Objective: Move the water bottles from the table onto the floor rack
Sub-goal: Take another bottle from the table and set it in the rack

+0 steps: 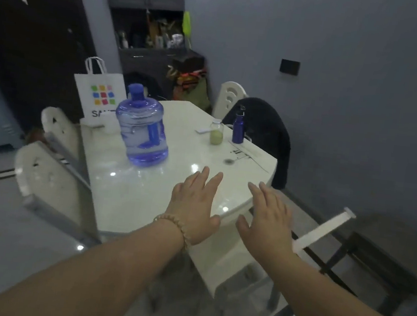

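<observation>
A large clear blue water jug (143, 131) with a blue cap stands upright on the glossy white table (130, 195), left of its middle. A slim dark blue metal bottle (238, 126) stands near the table's far right edge. My left hand (194, 205) is stretched out flat over the table's near end, fingers apart, holding nothing, a bead bracelet on its wrist. My right hand (269, 218) is also flat and empty, over the table's near right edge. Both hands are well short of the jug. No floor rack can be made out.
A white paper bag (99, 93) stands behind the jug. A small jar (216, 133) with pale green contents sits beside the metal bottle. White chairs (49, 178) line the left side; one with a dark jacket (264, 135) is at the right. A dark low stand (393, 259) is at the right.
</observation>
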A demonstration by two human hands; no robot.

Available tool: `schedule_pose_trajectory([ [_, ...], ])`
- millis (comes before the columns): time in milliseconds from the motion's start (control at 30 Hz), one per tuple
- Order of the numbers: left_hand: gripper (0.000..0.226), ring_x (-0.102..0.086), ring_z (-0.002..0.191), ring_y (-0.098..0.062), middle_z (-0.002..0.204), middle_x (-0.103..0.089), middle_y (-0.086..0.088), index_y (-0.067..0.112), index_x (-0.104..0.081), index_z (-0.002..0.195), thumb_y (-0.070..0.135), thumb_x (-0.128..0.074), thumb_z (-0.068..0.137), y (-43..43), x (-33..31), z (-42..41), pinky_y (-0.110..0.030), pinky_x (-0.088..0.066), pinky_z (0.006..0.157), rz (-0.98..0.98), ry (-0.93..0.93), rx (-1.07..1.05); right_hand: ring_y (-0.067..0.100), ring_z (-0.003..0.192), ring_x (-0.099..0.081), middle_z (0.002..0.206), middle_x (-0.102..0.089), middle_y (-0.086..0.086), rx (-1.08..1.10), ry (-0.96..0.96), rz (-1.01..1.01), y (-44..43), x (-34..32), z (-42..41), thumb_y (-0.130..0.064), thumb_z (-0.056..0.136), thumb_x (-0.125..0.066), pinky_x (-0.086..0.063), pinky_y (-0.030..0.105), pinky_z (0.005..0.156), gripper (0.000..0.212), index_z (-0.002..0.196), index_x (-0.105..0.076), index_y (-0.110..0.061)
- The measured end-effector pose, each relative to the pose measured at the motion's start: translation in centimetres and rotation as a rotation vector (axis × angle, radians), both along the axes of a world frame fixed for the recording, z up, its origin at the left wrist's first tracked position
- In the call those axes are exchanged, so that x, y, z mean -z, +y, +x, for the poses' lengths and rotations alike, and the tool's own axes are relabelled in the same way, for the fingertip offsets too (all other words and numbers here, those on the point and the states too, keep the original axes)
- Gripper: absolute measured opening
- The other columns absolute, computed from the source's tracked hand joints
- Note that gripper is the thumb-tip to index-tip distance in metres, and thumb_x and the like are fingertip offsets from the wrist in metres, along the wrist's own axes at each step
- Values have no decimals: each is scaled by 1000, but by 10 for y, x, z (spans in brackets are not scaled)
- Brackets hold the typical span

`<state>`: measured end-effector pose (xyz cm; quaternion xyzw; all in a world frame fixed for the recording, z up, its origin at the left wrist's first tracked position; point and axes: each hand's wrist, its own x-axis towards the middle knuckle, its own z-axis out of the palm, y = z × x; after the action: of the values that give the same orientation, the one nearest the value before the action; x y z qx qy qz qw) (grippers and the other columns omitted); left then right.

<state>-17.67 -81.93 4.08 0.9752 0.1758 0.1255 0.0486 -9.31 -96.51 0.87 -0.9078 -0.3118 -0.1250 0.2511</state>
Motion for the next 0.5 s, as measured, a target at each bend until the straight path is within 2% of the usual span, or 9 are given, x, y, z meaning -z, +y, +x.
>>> schedule_pose_trajectory([
  [100, 87, -9, 144, -25, 159, 0, 4, 37, 3, 146, 46, -58, 85, 74, -3, -35, -45, -13, 114, 33, 23, 0, 20, 142, -24, 155, -28, -1, -21, 22, 4, 78, 3, -35, -40, 86, -59, -16, 41, 116, 72, 147, -23, -29],
  [200, 84, -15, 143, -24, 159, -5, 3, 36, -1, 147, 45, -57, 85, 128, -6, -57, -44, -17, 113, -23, -1, -28, 21, 141, -26, 155, -30, -1, -60, 37, -6, 128, 0, -58, -40, 85, -59, -18, 41, 116, 72, 147, -25, -28],
  [333, 82, -17, 141, -24, 158, -12, 0, 30, -7, 148, 45, -56, 85, 189, -8, -69, -42, -19, 113, -55, -32, -47, 21, 140, -31, 153, -34, 0, -103, -6, -60, 183, -5, -58, -39, 85, -59, -20, 40, 115, 70, 147, -29, -27],
  [500, 81, -18, 140, -23, 157, -14, -2, 28, -10, 149, 44, -55, 84, 251, 0, -58, -41, -19, 112, -65, -43, -65, 21, 136, -35, 148, -41, -1, -84, 19, -27, 248, -2, -35, -37, 85, -59, -23, 39, 113, 66, 144, -34, -25],
])
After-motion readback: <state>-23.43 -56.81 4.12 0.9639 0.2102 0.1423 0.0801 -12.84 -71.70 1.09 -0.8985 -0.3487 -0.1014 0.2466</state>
